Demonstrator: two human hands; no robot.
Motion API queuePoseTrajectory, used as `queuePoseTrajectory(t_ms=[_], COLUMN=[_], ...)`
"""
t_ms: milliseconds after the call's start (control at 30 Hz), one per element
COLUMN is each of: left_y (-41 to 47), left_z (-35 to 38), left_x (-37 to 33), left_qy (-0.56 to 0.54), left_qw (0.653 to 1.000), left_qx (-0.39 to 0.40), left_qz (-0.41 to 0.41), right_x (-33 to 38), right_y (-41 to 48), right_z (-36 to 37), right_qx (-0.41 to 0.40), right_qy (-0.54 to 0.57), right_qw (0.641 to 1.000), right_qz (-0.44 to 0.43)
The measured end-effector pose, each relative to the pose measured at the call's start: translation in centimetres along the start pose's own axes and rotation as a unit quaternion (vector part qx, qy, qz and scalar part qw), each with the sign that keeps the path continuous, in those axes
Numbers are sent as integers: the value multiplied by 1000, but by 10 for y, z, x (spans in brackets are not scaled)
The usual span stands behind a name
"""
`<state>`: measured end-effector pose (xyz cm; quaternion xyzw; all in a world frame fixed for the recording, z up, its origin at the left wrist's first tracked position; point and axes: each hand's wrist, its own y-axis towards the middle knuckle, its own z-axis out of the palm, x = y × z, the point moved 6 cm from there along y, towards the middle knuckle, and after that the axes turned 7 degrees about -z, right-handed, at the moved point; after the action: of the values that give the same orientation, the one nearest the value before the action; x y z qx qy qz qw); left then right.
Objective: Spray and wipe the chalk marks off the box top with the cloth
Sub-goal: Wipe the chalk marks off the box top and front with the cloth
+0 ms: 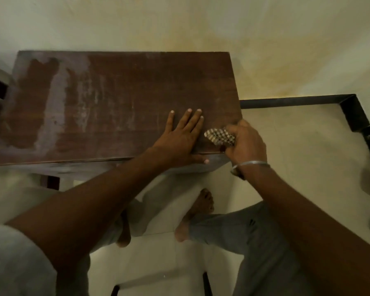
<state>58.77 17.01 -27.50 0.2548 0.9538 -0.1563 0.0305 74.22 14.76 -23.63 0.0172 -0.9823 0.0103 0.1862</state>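
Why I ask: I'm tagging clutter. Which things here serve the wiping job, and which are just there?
For the job: box top, chalk marks, cloth gripped by the right hand, left hand flat on the top.
Just there: bracelet, black strip, bare foot.

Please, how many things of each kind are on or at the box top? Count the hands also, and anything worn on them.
Box: 1, the box
Cloth: 1, the cloth, checkered
Hands: 2, left hand flat on the top, right hand gripping the cloth
Bangle: 1, the bangle on the right wrist
Total: 5
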Motion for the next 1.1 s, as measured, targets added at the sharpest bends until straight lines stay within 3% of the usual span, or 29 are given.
queuePoseTrajectory(t_ms=[133,300,433,667,800,967,1100], left_y=[-9,-21,-29,-38,-71,-112,-136], left_z=[3,3,9,11,14,24,26], left_x=[4,11,17,24,58,118,156], left_qy=[14,2,12,0,-4,-24,-32], left_qw=[1000,1000,999,1000,999,995,990], left_qx=[-17,-10,-39,-11,-2,-67,-40], left_qz=[1,-2,16,6,-42,-71,-128], right_x=[2,-15,-8,46,89,143,195], right_y=[-17,-27,-29,-27,-19,-11,-2], right_z=[2,-6,-6,20,36,56,77], right_qx=[10,-57,-70,-45,-24,10,27], right_qy=[-3,-36,-44,-53,-59,-61,-77], right_qw=[1000,989,985,993,997,998,995], right_qz=[4,131,155,99,49,-5,-56])
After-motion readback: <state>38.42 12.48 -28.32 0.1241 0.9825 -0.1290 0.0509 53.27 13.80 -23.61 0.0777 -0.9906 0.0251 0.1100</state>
